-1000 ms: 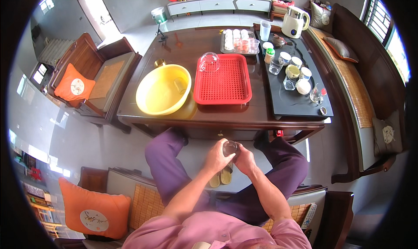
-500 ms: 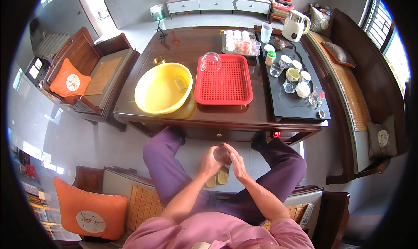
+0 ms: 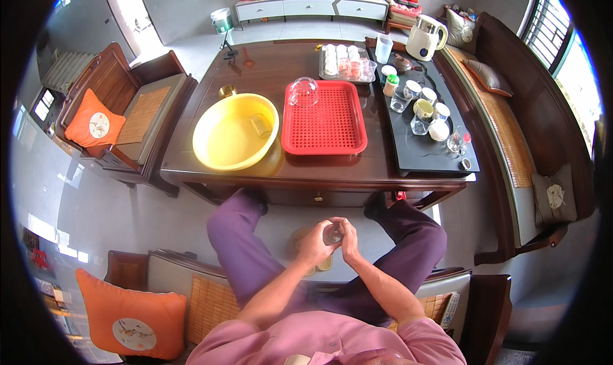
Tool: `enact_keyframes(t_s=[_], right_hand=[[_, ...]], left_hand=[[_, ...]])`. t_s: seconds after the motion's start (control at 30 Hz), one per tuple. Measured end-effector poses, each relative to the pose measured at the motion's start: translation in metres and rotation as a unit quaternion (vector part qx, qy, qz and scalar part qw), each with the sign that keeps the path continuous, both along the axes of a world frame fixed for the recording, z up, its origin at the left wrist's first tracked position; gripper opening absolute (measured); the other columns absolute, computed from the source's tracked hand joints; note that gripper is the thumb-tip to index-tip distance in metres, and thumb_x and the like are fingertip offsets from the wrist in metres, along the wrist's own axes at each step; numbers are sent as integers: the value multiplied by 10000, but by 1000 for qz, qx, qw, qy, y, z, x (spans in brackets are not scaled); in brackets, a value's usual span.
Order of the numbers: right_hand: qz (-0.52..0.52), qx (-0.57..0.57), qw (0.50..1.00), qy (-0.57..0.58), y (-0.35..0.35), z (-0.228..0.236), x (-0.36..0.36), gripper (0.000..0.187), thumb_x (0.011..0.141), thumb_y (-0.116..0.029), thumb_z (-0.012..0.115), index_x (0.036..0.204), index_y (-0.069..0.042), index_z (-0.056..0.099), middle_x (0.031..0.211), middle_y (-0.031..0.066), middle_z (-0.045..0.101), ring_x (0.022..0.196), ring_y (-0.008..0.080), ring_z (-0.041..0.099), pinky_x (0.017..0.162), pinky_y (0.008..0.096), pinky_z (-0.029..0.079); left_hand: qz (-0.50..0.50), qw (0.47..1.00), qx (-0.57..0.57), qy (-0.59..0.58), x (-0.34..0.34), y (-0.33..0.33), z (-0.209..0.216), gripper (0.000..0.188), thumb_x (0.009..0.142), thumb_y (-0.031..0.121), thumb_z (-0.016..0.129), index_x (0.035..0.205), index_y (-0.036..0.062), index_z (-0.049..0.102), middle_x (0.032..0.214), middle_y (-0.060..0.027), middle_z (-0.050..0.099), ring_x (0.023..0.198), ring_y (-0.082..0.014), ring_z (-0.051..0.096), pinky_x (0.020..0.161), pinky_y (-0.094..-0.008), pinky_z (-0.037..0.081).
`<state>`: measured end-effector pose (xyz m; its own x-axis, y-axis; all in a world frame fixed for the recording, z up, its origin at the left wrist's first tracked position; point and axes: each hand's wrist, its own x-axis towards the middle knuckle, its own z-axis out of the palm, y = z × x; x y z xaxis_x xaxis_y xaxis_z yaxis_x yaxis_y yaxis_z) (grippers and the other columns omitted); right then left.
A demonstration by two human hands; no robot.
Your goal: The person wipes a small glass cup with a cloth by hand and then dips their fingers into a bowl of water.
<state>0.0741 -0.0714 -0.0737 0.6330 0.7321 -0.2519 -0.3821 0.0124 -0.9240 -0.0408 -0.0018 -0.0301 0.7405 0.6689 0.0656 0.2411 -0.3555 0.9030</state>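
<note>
Between my two hands, low over the floor between my knees, is a small clear glass (image 3: 331, 235). My left hand (image 3: 313, 243) wraps round one side of it, and my right hand (image 3: 348, 240) closes round the other. The fingers hide much of the glass. Beyond them on the dark wooden table stands a yellow basin (image 3: 220, 141) with a clear cup (image 3: 260, 126) lying on its side in it. To its right is a red perforated tray (image 3: 325, 125), where a round clear glass vessel (image 3: 303, 92) rests at the far left corner.
At the table's right, a black tea tray (image 3: 424, 151) bears several cups and a white kettle (image 3: 426, 38). Behind the red tray sits a clear plastic container (image 3: 348, 63) of small cups. A brass-coloured cup (image 3: 227, 91) stands behind the basin. Slippers (image 3: 325, 263) lie below my hands.
Both hands have shifted slightly right with the glass. My right hand's fingers, stretched along the glass before, now curl round it. The view has moved a little.
</note>
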Motion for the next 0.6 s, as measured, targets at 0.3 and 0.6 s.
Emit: enact_keyframes(t_s=[0.3, 0.6], right_hand=[[66, 59, 907, 412, -7, -15, 30, 289, 953, -203, 431, 1081, -1, 595, 1136, 146, 643, 1091, 296, 605, 969, 450, 491], [63, -23, 912, 404, -2, -24, 29, 236, 972, -201, 427, 1034, -45, 593, 1012, 108, 646, 927, 269, 637, 839, 431, 536]], left_hand=[[-85, 984, 146, -51, 3, 1, -9, 606, 760, 117, 791, 1285, 61, 493, 1295, -153, 592, 1141, -348, 608, 914, -420, 526], [-126, 974, 178, -61, 4, 3, -11, 609, 753, 113, 786, 1293, 74, 506, 1308, -144, 585, 1137, -344, 613, 934, -425, 524]])
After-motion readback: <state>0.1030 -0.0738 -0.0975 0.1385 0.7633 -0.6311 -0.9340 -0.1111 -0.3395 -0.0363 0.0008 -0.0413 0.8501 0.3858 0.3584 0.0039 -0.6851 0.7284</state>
